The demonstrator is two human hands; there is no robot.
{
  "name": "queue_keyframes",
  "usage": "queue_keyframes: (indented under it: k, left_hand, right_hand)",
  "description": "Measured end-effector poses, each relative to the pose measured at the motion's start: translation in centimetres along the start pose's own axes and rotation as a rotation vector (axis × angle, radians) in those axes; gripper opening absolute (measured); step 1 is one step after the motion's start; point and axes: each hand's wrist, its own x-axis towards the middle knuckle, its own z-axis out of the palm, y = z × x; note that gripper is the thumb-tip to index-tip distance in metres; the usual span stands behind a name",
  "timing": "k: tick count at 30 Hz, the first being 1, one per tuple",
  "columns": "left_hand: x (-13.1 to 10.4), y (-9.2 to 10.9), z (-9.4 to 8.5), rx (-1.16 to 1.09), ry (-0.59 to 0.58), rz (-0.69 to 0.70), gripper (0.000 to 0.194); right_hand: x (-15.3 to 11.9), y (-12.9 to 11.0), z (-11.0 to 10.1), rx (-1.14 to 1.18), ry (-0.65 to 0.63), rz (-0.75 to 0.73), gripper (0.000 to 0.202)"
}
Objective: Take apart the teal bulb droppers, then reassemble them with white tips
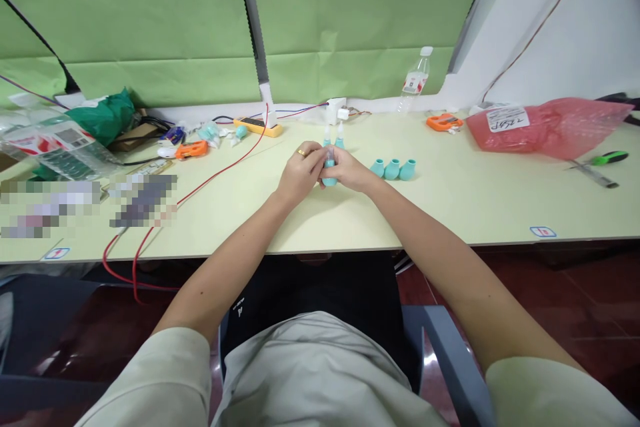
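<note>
Both hands meet at the middle of the table around a small teal bulb with a clear top [329, 172]. My left hand [302, 172], with a ring on one finger, closes on it from the left. From the right, my right hand [349, 169] has its fingers wrapped round the same piece. Just behind the hands stand two teal pieces with clear pointed tips [340, 136], partly hidden by the fingers. To the right, three teal bulbs [393, 169] stand in a row.
A pale table [240, 213] carries a red plastic bag [545, 127], an orange tool [444, 122], a green-handled tool [607, 158] and a clear bottle [416, 80]. At left lie bottles, a green bag [107, 117], another orange tool [192, 149] and a red cable [220, 172].
</note>
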Motion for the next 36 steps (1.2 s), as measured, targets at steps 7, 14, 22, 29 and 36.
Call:
queue_keyframes:
  k: [7,14,22,29,36]
  left_hand:
    - [-0.3,-0.6,0.2,0.090,0.004,0.079,0.027]
    - [0.0,-0.3,-0.3,0.038,-0.002,0.117,0.018]
    - [0.8,-0.1,-1.5,-0.108,-0.134,0.000,0.012]
    - [0.8,-0.2,-1.5,-0.106,-0.106,0.031,0.009]
    - [0.7,-0.6,-0.9,-0.173,-0.025,-0.045,0.014]
  right_hand:
    - [0.3,0.5,-0.2,0.140,-0.097,-0.029,0.043]
    - [-0.1,0.2,-0.6,0.106,-0.150,-0.003,0.043]
    - [-0.2,0.3,-1.3,-0.138,-0.149,-0.036,0.042]
    - [-0.1,0.2,-0.8,-0.114,-0.125,-0.023,0.042]
    - [0.0,-0.3,-0.4,-0.052,-0.127,-0.029,0.039]
